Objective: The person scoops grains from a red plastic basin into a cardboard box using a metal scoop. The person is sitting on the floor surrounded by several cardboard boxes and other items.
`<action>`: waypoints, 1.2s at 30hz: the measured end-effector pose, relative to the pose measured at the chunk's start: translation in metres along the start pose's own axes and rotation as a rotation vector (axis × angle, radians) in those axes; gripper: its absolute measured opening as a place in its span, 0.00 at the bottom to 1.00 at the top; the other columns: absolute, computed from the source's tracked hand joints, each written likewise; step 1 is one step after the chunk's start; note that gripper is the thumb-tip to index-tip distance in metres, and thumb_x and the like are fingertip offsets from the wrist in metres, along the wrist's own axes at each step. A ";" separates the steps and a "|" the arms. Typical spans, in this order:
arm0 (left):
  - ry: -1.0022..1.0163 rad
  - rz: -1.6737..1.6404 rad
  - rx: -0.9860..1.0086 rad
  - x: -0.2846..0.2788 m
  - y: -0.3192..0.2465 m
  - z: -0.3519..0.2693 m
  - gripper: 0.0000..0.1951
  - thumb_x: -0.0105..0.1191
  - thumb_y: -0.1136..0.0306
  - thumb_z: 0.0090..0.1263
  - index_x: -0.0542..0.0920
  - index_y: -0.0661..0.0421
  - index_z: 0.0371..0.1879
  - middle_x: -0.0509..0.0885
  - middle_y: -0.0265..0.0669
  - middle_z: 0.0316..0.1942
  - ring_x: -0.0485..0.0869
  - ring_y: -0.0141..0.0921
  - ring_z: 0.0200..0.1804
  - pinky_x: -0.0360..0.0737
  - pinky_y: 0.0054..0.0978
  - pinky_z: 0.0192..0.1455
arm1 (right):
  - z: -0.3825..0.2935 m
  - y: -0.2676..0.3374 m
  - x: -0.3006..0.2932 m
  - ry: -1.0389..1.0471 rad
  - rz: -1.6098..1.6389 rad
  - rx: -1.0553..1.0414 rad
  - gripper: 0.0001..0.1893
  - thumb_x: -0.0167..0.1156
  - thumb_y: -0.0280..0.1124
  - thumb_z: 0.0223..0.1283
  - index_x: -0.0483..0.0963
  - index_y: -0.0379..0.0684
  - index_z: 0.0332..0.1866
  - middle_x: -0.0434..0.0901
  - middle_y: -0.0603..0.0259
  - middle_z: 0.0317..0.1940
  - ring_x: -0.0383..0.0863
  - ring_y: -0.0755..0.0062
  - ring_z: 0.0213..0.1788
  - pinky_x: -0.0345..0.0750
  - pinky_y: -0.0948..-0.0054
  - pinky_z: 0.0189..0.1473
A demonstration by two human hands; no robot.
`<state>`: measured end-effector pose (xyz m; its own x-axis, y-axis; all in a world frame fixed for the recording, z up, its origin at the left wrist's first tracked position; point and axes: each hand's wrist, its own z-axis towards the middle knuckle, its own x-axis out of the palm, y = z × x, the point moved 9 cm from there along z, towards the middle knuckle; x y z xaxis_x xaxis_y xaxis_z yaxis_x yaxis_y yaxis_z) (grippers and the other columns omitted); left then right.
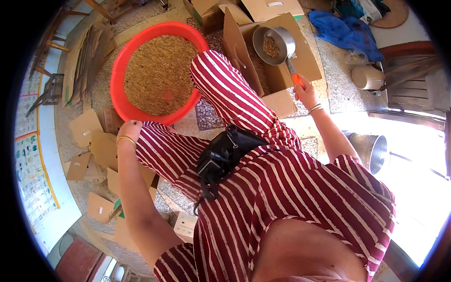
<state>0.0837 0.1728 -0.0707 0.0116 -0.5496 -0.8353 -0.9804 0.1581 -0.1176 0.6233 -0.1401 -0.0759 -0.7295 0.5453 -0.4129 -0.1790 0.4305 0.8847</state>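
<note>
My right hand (306, 92) is closed on the orange handle of a round metal scoop (287, 40), which has some brown grain (270, 47) in its bowl. The scoop is over an open cardboard box (306, 63), and more grain shows at the bottom of the box. A large red plastic basin (118, 88) stands to the left, filled with golden-brown grain (158, 74). My left hand (130, 129) rests at my left knee on the striped trousers, close to the basin's lower rim; its fingers are curled and partly hidden.
Flattened cardboard (79, 67) leans at the left. Several open cardboard boxes (104, 148) lie below the basin, and others (208, 14) stand at the top. A blue plastic bag (347, 31), a beige bin (368, 77) and a metal drum (377, 154) are on the right. A black waist bag (229, 151) is on my lap.
</note>
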 end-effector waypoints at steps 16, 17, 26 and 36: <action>-0.068 -0.025 -0.069 -0.003 0.011 -0.015 0.22 0.41 0.54 0.62 0.79 0.56 0.43 0.79 0.50 0.43 0.76 0.46 0.48 0.71 0.37 0.52 | 0.027 -0.005 0.027 -0.120 -0.888 -0.323 0.27 0.53 0.36 0.53 0.60 0.56 0.62 0.74 0.46 0.43 0.78 0.47 0.39 0.75 0.55 0.42; -0.064 -0.031 -0.073 -0.002 0.011 -0.015 0.22 0.41 0.53 0.62 0.79 0.56 0.43 0.79 0.50 0.43 0.76 0.46 0.48 0.71 0.37 0.52 | 0.027 -0.006 0.026 -0.127 -0.892 -0.308 0.27 0.53 0.36 0.53 0.60 0.57 0.62 0.74 0.46 0.43 0.78 0.48 0.39 0.76 0.56 0.41; -0.078 -0.054 -0.062 -0.003 0.014 -0.018 0.22 0.40 0.52 0.62 0.80 0.56 0.42 0.78 0.52 0.42 0.76 0.47 0.48 0.71 0.38 0.51 | 0.021 0.003 0.014 -0.230 -0.740 -0.385 0.30 0.56 0.34 0.50 0.61 0.50 0.63 0.75 0.44 0.44 0.78 0.47 0.41 0.76 0.59 0.44; -0.086 -0.002 -0.003 0.003 0.016 -0.017 0.22 0.37 0.52 0.62 0.80 0.55 0.40 0.77 0.51 0.44 0.75 0.46 0.49 0.71 0.39 0.52 | 0.000 0.092 0.021 -0.241 -0.134 -0.523 0.28 0.57 0.25 0.53 0.61 0.36 0.62 0.78 0.56 0.38 0.78 0.75 0.30 0.76 0.78 0.34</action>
<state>0.0642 0.1600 -0.0656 0.0300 -0.4770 -0.8784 -0.9810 0.1546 -0.1174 0.5917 -0.0894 -0.0029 -0.5185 0.6847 -0.5121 -0.6061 0.1282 0.7850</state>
